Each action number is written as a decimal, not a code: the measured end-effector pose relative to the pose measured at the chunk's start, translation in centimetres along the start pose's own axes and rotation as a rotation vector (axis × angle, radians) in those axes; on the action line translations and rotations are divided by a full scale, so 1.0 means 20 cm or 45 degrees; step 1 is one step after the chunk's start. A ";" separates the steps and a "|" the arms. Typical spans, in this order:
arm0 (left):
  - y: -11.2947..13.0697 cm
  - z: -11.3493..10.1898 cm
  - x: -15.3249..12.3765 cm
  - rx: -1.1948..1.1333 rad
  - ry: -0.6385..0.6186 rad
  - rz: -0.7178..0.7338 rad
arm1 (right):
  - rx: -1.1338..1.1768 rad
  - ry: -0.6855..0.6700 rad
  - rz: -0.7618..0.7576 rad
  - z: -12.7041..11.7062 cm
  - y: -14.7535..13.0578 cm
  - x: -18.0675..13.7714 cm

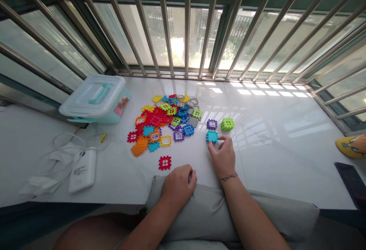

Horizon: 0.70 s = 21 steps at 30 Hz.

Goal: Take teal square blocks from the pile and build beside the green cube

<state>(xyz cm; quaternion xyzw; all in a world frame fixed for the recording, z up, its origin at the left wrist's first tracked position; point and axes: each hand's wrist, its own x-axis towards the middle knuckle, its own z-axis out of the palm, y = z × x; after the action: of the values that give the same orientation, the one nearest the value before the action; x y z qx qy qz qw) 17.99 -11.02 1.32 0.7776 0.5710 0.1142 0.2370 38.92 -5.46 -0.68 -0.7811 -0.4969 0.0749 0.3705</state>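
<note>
Two bare hands are working at a glossy white tiled sill point(271, 135) in front of metal window bars. The right hand point(222, 154) is reaching forward, thumb and fingers spread and just touching the small teal plastic cube point(212, 136) built of interlocking window tiles; it is not yet closing on it. Just beyond the teal cube are sitting a purple plastic window tile point(212, 124) and a lime green plastic cube point(227, 124). The left hand point(179, 184) is resting loosely curled on a grey cushion point(206, 212), holding nothing I can see. Left of the teal cube a heap of multicoloured plastic tiles point(164, 122) is lying, one red tile point(165, 162) apart from it.

A clumsy pinch could likely push the teal cube sliding on the slick surface, or pop its walls apart. Labels on the pale teal lidded storage box point(95, 99) and white power bank point(83, 170) are too small to read.
</note>
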 end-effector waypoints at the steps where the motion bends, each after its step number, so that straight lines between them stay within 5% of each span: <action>1: 0.00 0.00 0.00 0.005 0.004 0.006 | 0.001 -0.003 0.004 0.00 0.00 0.00; 21: -0.01 0.02 0.00 -0.014 0.068 0.063 | -0.004 -0.026 -0.101 0.02 0.03 0.00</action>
<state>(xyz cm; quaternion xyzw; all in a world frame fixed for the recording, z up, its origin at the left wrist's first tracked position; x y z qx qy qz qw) 17.95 -11.10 0.78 0.7870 0.5570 0.1438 0.2229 39.12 -5.28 -1.34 -0.7605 -0.5315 0.0674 0.3668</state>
